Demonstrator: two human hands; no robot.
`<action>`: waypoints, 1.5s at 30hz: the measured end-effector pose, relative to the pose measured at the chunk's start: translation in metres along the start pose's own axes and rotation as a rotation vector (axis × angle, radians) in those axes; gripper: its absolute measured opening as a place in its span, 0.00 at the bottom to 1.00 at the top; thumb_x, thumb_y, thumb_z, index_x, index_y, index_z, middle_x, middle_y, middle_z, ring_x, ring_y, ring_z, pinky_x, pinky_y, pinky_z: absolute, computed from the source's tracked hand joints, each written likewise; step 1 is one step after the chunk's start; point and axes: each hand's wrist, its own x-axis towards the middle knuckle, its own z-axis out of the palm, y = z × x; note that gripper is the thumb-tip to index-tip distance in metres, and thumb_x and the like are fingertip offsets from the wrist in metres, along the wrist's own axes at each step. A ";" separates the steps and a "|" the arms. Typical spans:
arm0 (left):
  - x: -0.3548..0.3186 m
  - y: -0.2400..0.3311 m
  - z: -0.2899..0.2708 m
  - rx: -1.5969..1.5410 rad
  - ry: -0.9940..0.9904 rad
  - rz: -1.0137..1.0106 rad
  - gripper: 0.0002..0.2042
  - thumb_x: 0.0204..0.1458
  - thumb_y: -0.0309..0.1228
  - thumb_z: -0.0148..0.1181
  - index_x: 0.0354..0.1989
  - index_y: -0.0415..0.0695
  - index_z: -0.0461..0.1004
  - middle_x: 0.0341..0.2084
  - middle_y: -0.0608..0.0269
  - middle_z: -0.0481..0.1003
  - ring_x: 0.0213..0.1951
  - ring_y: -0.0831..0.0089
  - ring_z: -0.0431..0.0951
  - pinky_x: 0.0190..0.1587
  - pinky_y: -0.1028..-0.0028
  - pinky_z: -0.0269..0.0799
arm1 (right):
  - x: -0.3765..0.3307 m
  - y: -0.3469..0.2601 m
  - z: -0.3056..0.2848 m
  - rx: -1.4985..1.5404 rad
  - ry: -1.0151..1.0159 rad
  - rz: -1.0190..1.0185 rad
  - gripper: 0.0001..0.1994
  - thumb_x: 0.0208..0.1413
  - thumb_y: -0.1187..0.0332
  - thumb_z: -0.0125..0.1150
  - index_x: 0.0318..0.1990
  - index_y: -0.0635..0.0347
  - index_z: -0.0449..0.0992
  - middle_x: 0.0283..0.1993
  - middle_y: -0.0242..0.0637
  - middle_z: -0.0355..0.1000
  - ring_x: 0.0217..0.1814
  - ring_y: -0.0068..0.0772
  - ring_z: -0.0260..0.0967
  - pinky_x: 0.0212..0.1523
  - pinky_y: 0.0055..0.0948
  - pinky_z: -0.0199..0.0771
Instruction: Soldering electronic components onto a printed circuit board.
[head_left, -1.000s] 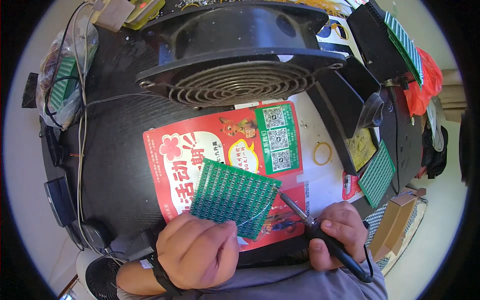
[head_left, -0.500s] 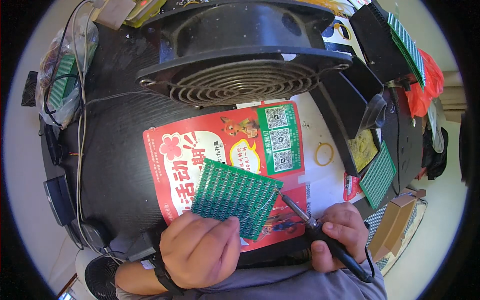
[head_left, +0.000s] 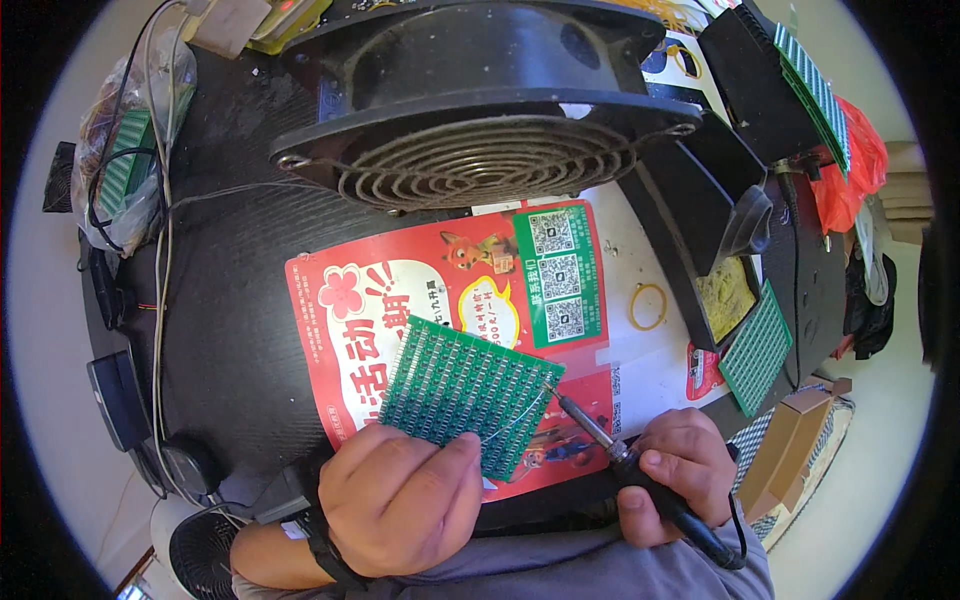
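A green circuit board (head_left: 465, 390) with rows of small solder pads is tilted above the red printed sheet. My left hand (head_left: 400, 500) is closed on its lower left edge. A thin strand of solder wire (head_left: 516, 418) runs from my left fingertips across the board toward its right corner. In my right hand (head_left: 685, 470), closed around the black handle, is a soldering iron (head_left: 620, 455). Its tip meets the board near the right corner, close to the end of the wire; exact contact is too small to tell.
A black fan (head_left: 480, 150) with a wire guard stands behind the board. To the right are a soldering stand with a yellow sponge (head_left: 730, 300), another green board (head_left: 757, 350) and a cardboard box (head_left: 790, 450). Cables (head_left: 160, 300) run down the left side, near a plastic bag (head_left: 130, 150).
The soldering iron's tip has shifted slightly left and down along the board's right corner. My left hand and the board have hardly moved.
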 end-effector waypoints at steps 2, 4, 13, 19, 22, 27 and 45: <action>0.001 -0.001 0.001 -0.003 -0.003 0.015 0.11 0.32 0.17 0.65 0.29 0.32 0.76 0.16 0.63 0.70 0.16 0.72 0.69 0.19 0.75 0.64 | -0.001 -0.001 0.000 -0.010 0.009 0.003 0.17 0.40 0.72 0.68 0.40 0.66 0.72 0.27 0.38 0.69 0.24 0.33 0.69 0.22 0.29 0.68; 0.001 -0.001 0.002 0.005 -0.006 0.027 0.11 0.32 0.17 0.65 0.29 0.32 0.76 0.16 0.63 0.70 0.16 0.72 0.68 0.19 0.75 0.63 | -0.001 -0.001 0.001 -0.002 0.015 0.000 0.17 0.40 0.72 0.68 0.39 0.66 0.72 0.27 0.38 0.69 0.24 0.33 0.69 0.23 0.28 0.68; -0.001 0.002 0.003 0.003 -0.010 0.002 0.12 0.32 0.16 0.64 0.30 0.35 0.76 0.16 0.63 0.69 0.16 0.68 0.68 0.19 0.72 0.63 | -0.001 0.000 0.000 -0.001 0.008 -0.015 0.17 0.40 0.72 0.68 0.39 0.67 0.72 0.27 0.37 0.69 0.24 0.32 0.68 0.21 0.28 0.67; -0.002 0.002 0.003 0.009 -0.021 0.001 0.12 0.32 0.16 0.64 0.30 0.35 0.76 0.16 0.63 0.68 0.15 0.68 0.68 0.19 0.72 0.62 | 0.000 -0.002 0.001 -0.019 0.005 -0.013 0.17 0.40 0.73 0.68 0.39 0.67 0.72 0.27 0.37 0.68 0.23 0.32 0.68 0.21 0.28 0.67; -0.002 0.002 0.004 0.006 -0.011 0.001 0.13 0.32 0.16 0.64 0.31 0.35 0.76 0.16 0.63 0.68 0.15 0.68 0.68 0.19 0.72 0.62 | -0.001 0.000 0.000 0.008 -0.005 -0.030 0.17 0.40 0.73 0.68 0.39 0.66 0.72 0.27 0.37 0.68 0.23 0.32 0.68 0.21 0.28 0.68; -0.006 -0.001 0.006 0.047 0.016 0.036 0.14 0.31 0.19 0.65 0.32 0.34 0.77 0.16 0.65 0.68 0.15 0.72 0.67 0.18 0.75 0.62 | -0.001 0.000 0.001 0.013 -0.006 -0.022 0.17 0.39 0.73 0.68 0.39 0.66 0.72 0.27 0.38 0.69 0.23 0.32 0.68 0.22 0.28 0.68; -0.043 0.035 0.005 0.029 0.163 -0.262 0.08 0.42 0.17 0.59 0.32 0.37 0.75 0.21 0.59 0.67 0.22 0.68 0.67 0.26 0.71 0.61 | -0.030 0.004 -0.003 0.084 0.093 0.057 0.22 0.43 0.69 0.68 0.45 0.66 0.68 0.28 0.40 0.68 0.24 0.37 0.68 0.25 0.32 0.67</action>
